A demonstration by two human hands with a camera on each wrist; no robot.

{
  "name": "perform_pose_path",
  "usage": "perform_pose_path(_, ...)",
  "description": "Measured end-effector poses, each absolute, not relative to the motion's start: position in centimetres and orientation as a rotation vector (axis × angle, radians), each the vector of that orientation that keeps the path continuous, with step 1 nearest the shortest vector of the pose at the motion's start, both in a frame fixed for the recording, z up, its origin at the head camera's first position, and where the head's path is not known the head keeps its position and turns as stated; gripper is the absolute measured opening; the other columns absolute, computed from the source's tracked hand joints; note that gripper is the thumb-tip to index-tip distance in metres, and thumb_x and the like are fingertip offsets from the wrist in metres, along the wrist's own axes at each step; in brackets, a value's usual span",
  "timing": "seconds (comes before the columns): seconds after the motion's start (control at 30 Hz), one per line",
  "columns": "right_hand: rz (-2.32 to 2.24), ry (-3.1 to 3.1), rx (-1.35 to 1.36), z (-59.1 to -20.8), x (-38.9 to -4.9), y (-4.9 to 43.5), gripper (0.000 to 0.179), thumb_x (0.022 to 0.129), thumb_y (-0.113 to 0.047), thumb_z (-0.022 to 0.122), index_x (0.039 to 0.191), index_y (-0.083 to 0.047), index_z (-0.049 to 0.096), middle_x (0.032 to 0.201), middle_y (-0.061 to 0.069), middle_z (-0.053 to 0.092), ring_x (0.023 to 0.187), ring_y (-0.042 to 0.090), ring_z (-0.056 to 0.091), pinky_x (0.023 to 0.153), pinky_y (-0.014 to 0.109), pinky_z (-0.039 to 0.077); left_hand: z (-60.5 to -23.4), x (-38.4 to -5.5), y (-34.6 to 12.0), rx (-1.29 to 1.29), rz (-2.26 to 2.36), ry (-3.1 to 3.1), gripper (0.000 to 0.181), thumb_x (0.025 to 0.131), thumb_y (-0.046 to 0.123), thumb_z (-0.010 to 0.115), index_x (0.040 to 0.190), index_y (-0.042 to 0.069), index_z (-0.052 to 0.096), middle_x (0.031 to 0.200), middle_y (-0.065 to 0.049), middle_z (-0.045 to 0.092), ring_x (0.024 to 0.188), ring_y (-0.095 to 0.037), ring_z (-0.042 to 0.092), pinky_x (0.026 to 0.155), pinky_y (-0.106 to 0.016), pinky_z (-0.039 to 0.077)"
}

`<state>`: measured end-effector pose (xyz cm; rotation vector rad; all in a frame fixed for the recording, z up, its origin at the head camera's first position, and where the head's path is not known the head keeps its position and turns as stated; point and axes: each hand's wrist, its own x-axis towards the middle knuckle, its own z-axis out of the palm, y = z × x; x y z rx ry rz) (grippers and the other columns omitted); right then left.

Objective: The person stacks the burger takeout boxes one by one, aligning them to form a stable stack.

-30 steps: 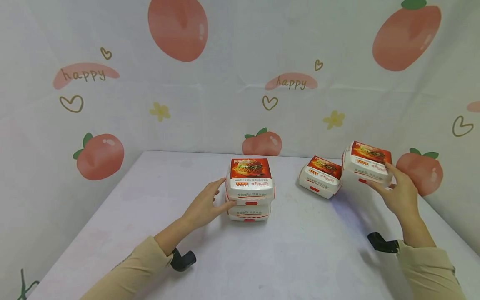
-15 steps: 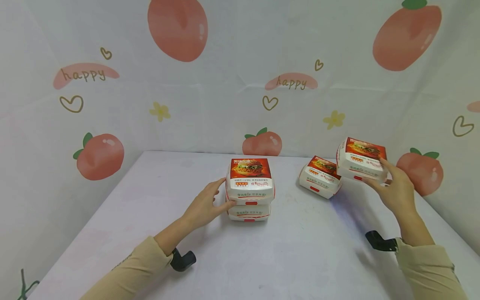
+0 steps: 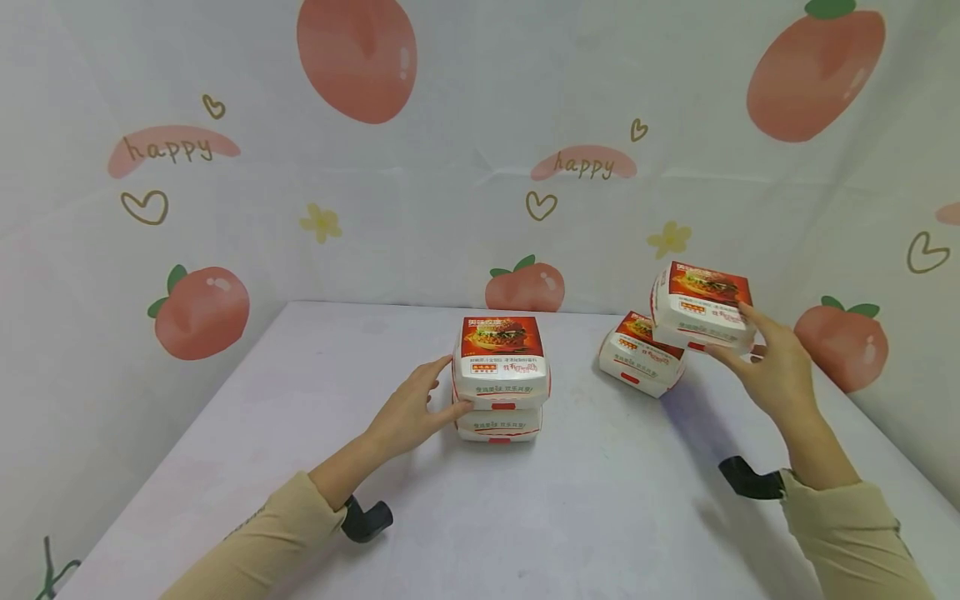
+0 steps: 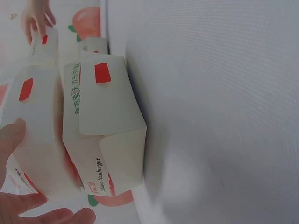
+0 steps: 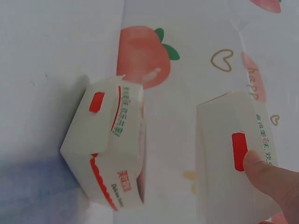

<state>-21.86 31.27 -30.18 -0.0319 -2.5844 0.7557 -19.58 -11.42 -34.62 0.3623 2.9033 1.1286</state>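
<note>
Two white burger boxes with red burger-picture lids stand stacked mid-table. My left hand [image 3: 408, 410] holds the upper box [image 3: 500, 375] at its left side, thumb on the front; the lower box [image 3: 498, 425] sits directly beneath. On the right, my right hand [image 3: 776, 371] grips another burger box [image 3: 703, 308] in the air, its thumb [image 5: 266, 179] by the red tab in the right wrist view. That raised box partly covers a burger box [image 3: 637, 364] standing askew on the table. A gap shows between these two in the right wrist view.
The boxes stand on a white-covered table [image 3: 600, 517]. A white backdrop [image 3: 420, 192] printed with fruit and hearts rises behind it. Black angled pieces [image 3: 367, 521] stick out at both sleeve cuffs. A green strand [image 3: 52, 575] shows at the lower left.
My right hand has moved left and a little upward with its burger box, which now overlaps the askew one in view. The left hand and the stack have kept still.
</note>
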Motion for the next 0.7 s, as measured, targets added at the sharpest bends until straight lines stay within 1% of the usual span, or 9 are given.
perform_pose_path(0.17, 0.756, -2.579, -0.006, -29.8, -21.8, 30.7, 0.075, 0.084, -0.025, 0.070, 0.145, -0.005, 0.032, 0.134, 0.036, 0.039, 0.105, 0.050, 0.049, 0.074, 0.042, 0.055, -34.6, -19.6, -11.4, 0.366, 1.126, 2.905, 0.080, 0.083, 0.045, 0.066, 0.147, 0.015, 0.029, 0.147, -0.011, 0.037, 0.123, -0.031, 0.051, 0.094, -0.049, 0.049)
perform_pose_path(0.23, 0.752, -2.582, -0.003, -29.7, -21.7, 30.4, 0.075, 0.084, -0.026, 0.070, 0.145, -0.005, 0.031, 0.135, 0.036, 0.039, 0.104, 0.050, 0.050, 0.078, 0.058, 0.049, -34.6, -19.6, -11.4, 0.362, 1.126, 2.902, 0.080, 0.083, 0.045, 0.066, 0.147, 0.015, 0.029, 0.147, -0.011, 0.037, 0.124, -0.031, 0.050, 0.095, -0.050, 0.048)
perform_pose_path(0.37, 0.730, -2.575, 0.015, -29.5, -21.5, 29.9, 0.074, 0.084, -0.027, 0.070, 0.145, -0.007, 0.033, 0.133, 0.035, 0.041, 0.099, 0.049, 0.054, 0.073, 0.053, 0.053, -34.5, -19.6, -11.4, 0.358, 1.124, 2.900, 0.080, 0.083, 0.046, 0.066, 0.147, 0.015, 0.029, 0.148, -0.011, 0.037, 0.124, -0.031, 0.050, 0.095, -0.049, 0.048)
perform_pose_path(0.43, 0.721, -2.566, 0.030, -29.4, -21.5, 29.7, 0.074, 0.083, -0.027, 0.071, 0.144, -0.006, 0.034, 0.132, 0.035, 0.042, 0.098, 0.048, 0.055, 0.069, 0.039, 0.056, -34.5, -19.6, -11.4, 0.359, 1.123, 2.902, 0.080, 0.083, 0.046, 0.066, 0.147, 0.015, 0.029, 0.147, -0.011, 0.037, 0.124, -0.031, 0.050, 0.095, -0.049, 0.048)
perform_pose_path(0.5, 0.721, -2.557, 0.047, -29.2, -21.4, 29.4, 0.074, 0.083, -0.026, 0.071, 0.143, -0.006, 0.035, 0.132, 0.035, 0.043, 0.098, 0.047, 0.055, 0.067, 0.034, 0.056, -34.5, -19.6, -11.4, 0.357, 1.121, 2.904, 0.080, 0.083, 0.046, 0.066, 0.147, 0.015, 0.029, 0.147, -0.010, 0.037, 0.124, -0.031, 0.050, 0.095, -0.049, 0.048)
perform_pose_path(0.53, 0.720, -2.555, 0.054, -29.2, -21.4, 29.3, 0.073, 0.083, -0.025, 0.071, 0.143, -0.006, 0.035, 0.132, 0.034, 0.043, 0.099, 0.047, 0.054, 0.068, 0.035, 0.055, -34.5, -19.6, -11.4, 0.356, 1.120, 2.904, 0.080, 0.083, 0.046, 0.066, 0.147, 0.015, 0.029, 0.148, -0.010, 0.037, 0.124, -0.031, 0.050, 0.095, -0.050, 0.048)
perform_pose_path(0.6, 0.723, -2.552, 0.071, -29.1, -21.3, 29.1, 0.073, 0.083, -0.024, 0.071, 0.143, -0.005, 0.035, 0.132, 0.034, 0.043, 0.101, 0.047, 0.053, 0.071, 0.038, 0.055, -34.5, -19.6, -11.4, 0.353, 1.117, 2.906, 0.080, 0.083, 0.046, 0.066, 0.147, 0.015, 0.029, 0.148, -0.010, 0.037, 0.124, -0.031, 0.050, 0.094, -0.050, 0.049)
perform_pose_path(0.67, 0.741, -2.555, 0.085, -29.0, -21.2, 28.8, 0.073, 0.084, -0.024, 0.070, 0.144, -0.004, 0.034, 0.134, 0.034, 0.041, 0.103, 0.047, 0.051, 0.078, 0.052, 0.051, -34.5, -19.6, -11.4, 0.352, 1.116, 2.907, 0.080, 0.083, 0.046, 0.066, 0.147, 0.015, 0.029, 0.147, -0.010, 0.037, 0.124, -0.031, 0.050, 0.094, -0.050, 0.049)
perform_pose_path(0.7, 0.746, -2.558, 0.088, -29.0, -21.2, 28.7, 0.072, 0.084, -0.024, 0.070, 0.144, -0.004, 0.034, 0.134, 0.034, 0.041, 0.104, 0.048, 0.051, 0.080, 0.054, 0.050, -34.5, -19.6, -11.4, 0.353, 1.117, 2.908, 0.080, 0.083, 0.046, 0.066, 0.147, 0.015, 0.029, 0.147, -0.010, 0.038, 0.124, -0.031, 0.050, 0.094, -0.050, 0.049)
